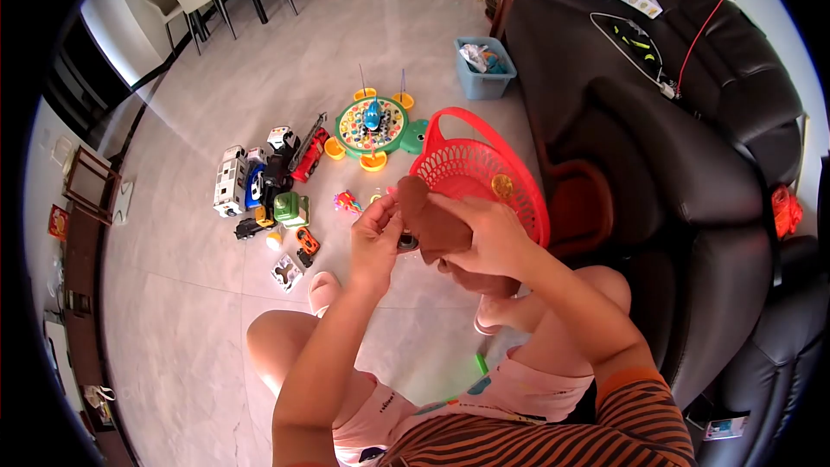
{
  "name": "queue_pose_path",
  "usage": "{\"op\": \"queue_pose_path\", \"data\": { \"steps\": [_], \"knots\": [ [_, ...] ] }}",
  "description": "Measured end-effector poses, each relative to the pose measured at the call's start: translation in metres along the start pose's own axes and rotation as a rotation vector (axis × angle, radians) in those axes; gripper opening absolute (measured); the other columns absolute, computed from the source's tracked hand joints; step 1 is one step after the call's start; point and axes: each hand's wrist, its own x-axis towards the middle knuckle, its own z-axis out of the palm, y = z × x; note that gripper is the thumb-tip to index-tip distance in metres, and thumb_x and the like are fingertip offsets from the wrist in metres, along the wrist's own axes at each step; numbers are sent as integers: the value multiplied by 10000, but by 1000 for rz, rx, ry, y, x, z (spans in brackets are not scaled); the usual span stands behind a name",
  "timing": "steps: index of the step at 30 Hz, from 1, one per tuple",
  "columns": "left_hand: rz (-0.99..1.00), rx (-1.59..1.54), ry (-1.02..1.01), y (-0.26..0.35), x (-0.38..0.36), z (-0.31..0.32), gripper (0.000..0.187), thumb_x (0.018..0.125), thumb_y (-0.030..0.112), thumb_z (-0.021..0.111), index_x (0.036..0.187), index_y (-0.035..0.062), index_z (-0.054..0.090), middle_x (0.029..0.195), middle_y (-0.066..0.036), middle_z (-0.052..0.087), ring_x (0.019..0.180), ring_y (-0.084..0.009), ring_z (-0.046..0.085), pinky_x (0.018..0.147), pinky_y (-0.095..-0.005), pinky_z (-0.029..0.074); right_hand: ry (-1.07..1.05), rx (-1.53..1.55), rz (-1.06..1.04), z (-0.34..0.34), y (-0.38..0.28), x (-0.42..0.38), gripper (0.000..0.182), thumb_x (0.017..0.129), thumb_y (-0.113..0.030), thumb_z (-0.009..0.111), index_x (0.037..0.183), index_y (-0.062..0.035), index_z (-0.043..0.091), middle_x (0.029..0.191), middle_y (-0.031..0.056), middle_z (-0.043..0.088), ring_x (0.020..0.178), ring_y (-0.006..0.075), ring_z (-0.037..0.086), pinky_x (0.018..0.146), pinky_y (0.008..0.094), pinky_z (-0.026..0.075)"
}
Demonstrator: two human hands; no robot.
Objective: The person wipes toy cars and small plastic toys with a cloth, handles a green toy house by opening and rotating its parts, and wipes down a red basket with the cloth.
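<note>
In front of my knees I hold a brown object [430, 223] with a rounded upper end; its exact kind does not show clearly. My right hand [491, 235] is closed around its right side, with the fingers over the top part. My left hand [373, 244] pinches at its left edge, fingertips pressed together. Just beside those fingertips a small dark round part [407, 242] shows. More of the brown object hangs below my right hand. Behind it stands a red plastic basket [533, 199] with a tall handle and a yellow round piece [502, 187] inside.
Several toy vehicles, including a white van [231, 182] and a red fire truck [309, 160], crowd the floor at left. A green turtle fishing game [402, 134] sits beyond. A blue-grey bin [484, 84] stands near the black sofa [596, 121] at right.
</note>
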Motion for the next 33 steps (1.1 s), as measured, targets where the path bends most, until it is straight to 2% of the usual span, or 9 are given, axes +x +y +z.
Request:
{"op": "queue_pose_path", "data": {
  "steps": [2, 5, 8, 12, 15, 19, 28, 31, 33],
  "knots": [
    [50, 24, -74, -2, 2, -2, 276, 903, 85, 522, 1178, 61, 530, 923, -26, 629, 741, -96, 596, 533, -229, 470, 99, -34, -5, 6, 17, 4, 703, 589, -293, 760, 1228, -118, 525, 864, 127, 603, 779, 327, 613, 678, 431, 486],
    [37, -11, -108, -2, -1, 2, 287, 893, 64, 533, 1178, 42, 505, 969, -49, 628, 749, -118, 606, 541, -236, 457, 161, -100, 63, -2, 21, 6, 659, 624, -317, 742, 1214, -114, 534, 868, 143, 628, 788, 337, 618, 679, 445, 488],
    [59, -63, -140, 8, -4, 6, 320, 871, 36, 561, 1178, 35, 473, 1021, -55, 620, 796, -124, 607, 605, -244, 467, 181, -232, 162, -15, 22, 10, 648, 623, -315, 751, 1198, -100, 544, 885, 151, 648, 797, 329, 627, 699, 431, 498],
    [30, -120, -140, 11, 1, -2, 370, 827, -6, 608, 1166, 22, 464, 1073, -56, 609, 923, -122, 589, 727, -254, 459, 328, -30, 84, -27, 21, 12, 667, 584, -245, 788, 1191, -94, 558, 933, 156, 644, 865, 334, 621, 743, 401, 502],
    [87, -165, -151, 7, 4, -4, 370, 807, -21, 624, 1148, 17, 489, 1061, -58, 616, 915, -119, 593, 736, -249, 465, 317, 119, -130, -23, 12, 7, 703, 568, -224, 792, 1215, -103, 545, 983, 158, 634, 902, 322, 615, 753, 390, 501],
    [184, 0, -116, 5, 2, -1, 362, 785, -66, 627, 1127, -3, 529, 1057, -65, 620, 935, -113, 589, 780, -238, 473, 58, -71, -221, -9, -6, -4, 776, 534, -232, 795, 1252, -148, 515, 832, 104, 575, 772, 299, 596, 647, 399, 480],
    [203, 63, -122, 6, -1, 3, 351, 757, -124, 626, 1090, -28, 567, 1053, -73, 614, 953, -117, 584, 831, -246, 483, 262, -224, 85, -27, 30, 9, 683, 588, -295, 765, 1211, -122, 545, 864, 150, 631, 807, 341, 607, 689, 419, 493],
    [231, 83, -85, 7, 1, 2, 339, 756, -119, 630, 1078, -27, 573, 1023, -63, 615, 924, -116, 584, 824, -249, 484, 340, 4, -87, -26, 21, 8, 726, 555, -259, 782, 1226, -127, 537, 865, 144, 622, 810, 328, 610, 684, 407, 493],
    [235, 91, -76, 4, 4, 0, 333, 754, -116, 633, 1070, -27, 577, 1012, -57, 612, 909, -118, 584, 827, -251, 483, 134, 27, -146, -26, 8, 1, 762, 530, -229, 795, 1238, -132, 529, 858, 132, 610, 799, 319, 608, 673, 402, 490]
  ]
}}
